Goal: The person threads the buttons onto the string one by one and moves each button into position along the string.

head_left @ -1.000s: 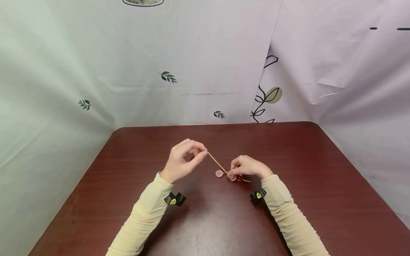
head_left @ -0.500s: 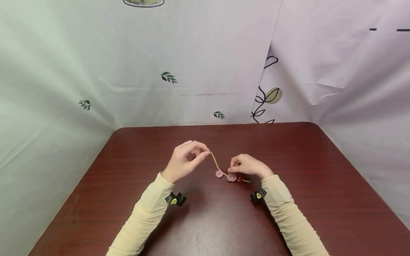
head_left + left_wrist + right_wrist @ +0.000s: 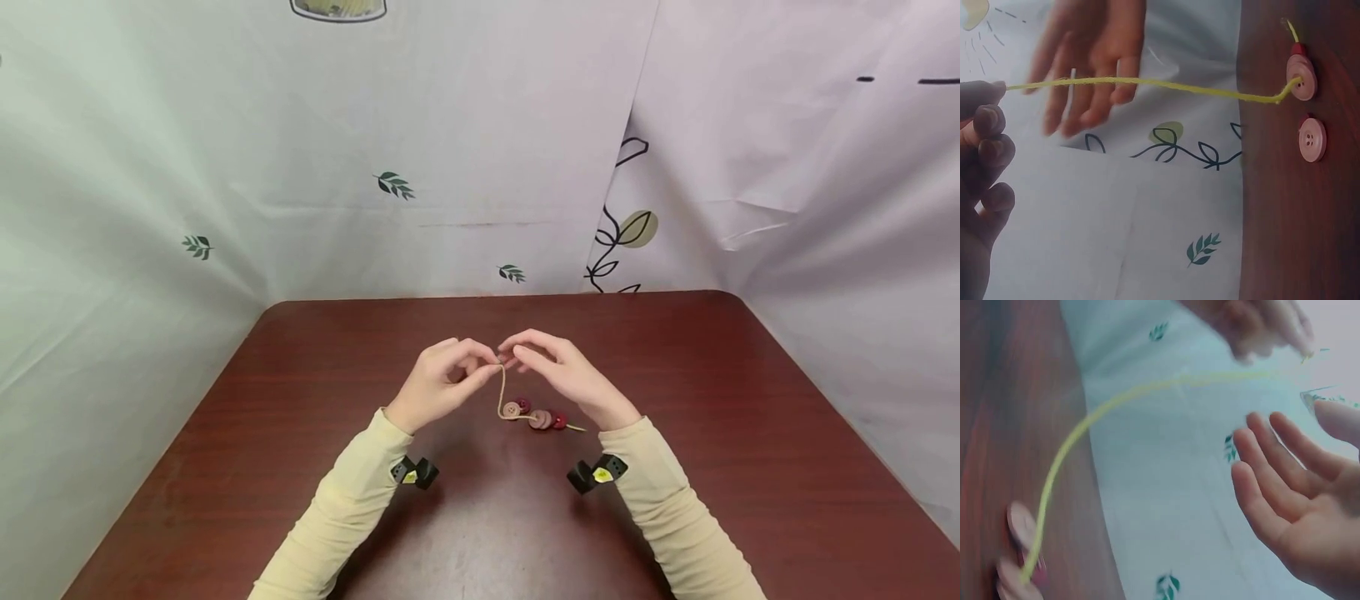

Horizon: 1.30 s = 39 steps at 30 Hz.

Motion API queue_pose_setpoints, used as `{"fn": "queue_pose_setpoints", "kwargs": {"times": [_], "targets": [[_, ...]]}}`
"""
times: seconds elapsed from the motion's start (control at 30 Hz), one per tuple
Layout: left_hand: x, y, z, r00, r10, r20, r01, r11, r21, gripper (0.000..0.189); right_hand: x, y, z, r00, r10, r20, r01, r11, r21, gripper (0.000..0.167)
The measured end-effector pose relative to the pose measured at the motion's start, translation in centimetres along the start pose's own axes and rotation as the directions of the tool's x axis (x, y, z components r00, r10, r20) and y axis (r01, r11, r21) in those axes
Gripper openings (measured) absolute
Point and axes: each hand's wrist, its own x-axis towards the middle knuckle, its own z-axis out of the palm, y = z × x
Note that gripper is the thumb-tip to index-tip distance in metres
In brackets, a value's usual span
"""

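Observation:
My left hand (image 3: 442,385) pinches the end of a thin yellow cord (image 3: 1147,82) between thumb and fingertips, raised over the table. The cord hangs down and runs through a pink button (image 3: 1302,80) on the tabletop. Beyond that button a red piece (image 3: 559,421) sits on the cord, and a short tail of cord sticks out to the right. Off the cord lie another pink button (image 3: 1313,140) and a dark red button (image 3: 523,405), close together. My right hand (image 3: 579,379) holds nothing; its fingers are relaxed and spread, with the fingertips near the left hand's pinch.
The brown wooden table (image 3: 315,350) has rounded far corners. Behind it and at both sides hangs a pale cloth (image 3: 480,150) printed with leaves. A small black camera is strapped to each wrist over the sleeves.
My right hand has left the threaded buttons and risen up and left to the left hand. The cord, taut a second ago, now hangs slack. My left hand has shifted slightly right.

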Motion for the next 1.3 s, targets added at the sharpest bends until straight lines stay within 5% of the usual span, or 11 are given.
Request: {"fn": "queue_pose_setpoints", "kwargs": {"times": [0.23,0.77,0.93,1.03,1.13,1.23,1.3], "targets": [[-0.1,0.0,0.0,1.000,-0.010,0.000,0.010,0.999,0.031,0.017,-0.4,-0.4,0.1,0.993,0.052,0.104,-0.059,0.996,0.063,0.023],[-0.3,-0.3,0.0,0.999,-0.008,0.031,0.005,0.996,0.088,0.011,-0.6,-0.1,-0.9,0.997,0.081,-0.004,-0.081,0.997,0.018,0.016],[-0.4,-0.3,0.4,0.986,-0.128,0.107,0.121,0.990,0.072,0.020,-0.5,0.0,-1.0,0.997,0.078,-0.003,-0.078,0.997,0.011,0.019],[-0.5,-0.5,0.9,0.931,-0.275,0.241,0.264,0.961,0.079,0.036,-0.5,0.1,-1.1,0.997,0.076,-0.006,-0.076,0.997,0.006,0.018],[-0.8,-0.8,1.6,0.834,-0.386,0.395,0.374,0.921,0.110,0.051,-0.5,0.2,-1.2,0.997,0.077,-0.005,-0.077,0.997,0.007,0.018],[-1.2,-1.2,2.3,0.746,-0.421,0.517,0.403,0.902,0.153,0.054,-0.5,0.2,-1.3,0.997,0.076,0.002,-0.076,0.997,0.006,0.019],[-1.6,-1.4,2.7,0.710,-0.409,0.573,0.379,0.908,0.178,0.051,-0.5,0.2,-1.3,0.997,0.075,0.007,-0.075,0.997,0.003,0.019]]}}
